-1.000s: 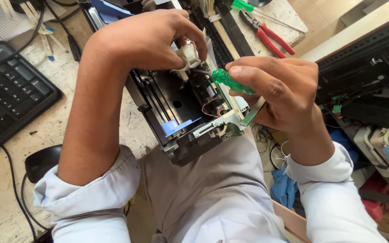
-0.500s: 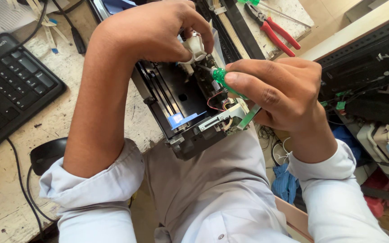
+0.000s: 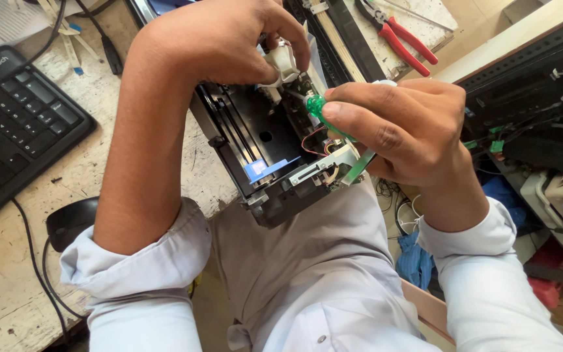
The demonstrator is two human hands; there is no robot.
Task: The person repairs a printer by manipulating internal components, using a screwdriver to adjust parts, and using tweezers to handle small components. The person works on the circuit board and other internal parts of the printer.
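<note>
Both hands have edged closer: left hand (image 3: pixel 229 39) pinches a white plastic part (image 3: pixel 281 62), probably brittle; right hand (image 3: pixel 405 124), at three o'clock, pinches a green screwdriver (image 3: pixel 320 111).

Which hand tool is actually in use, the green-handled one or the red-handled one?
The green-handled screwdriver, held in the right hand; the red-handled pliers lie untouched on the bench.

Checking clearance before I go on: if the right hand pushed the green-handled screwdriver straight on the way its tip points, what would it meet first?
Most likely the white plastic part pinched in the left hand. The right hand aims the green-handled screwdriver up-left, and its tip already sits beside that part, over the open black device. Depth is unclear, so contact isn't certain.
</note>
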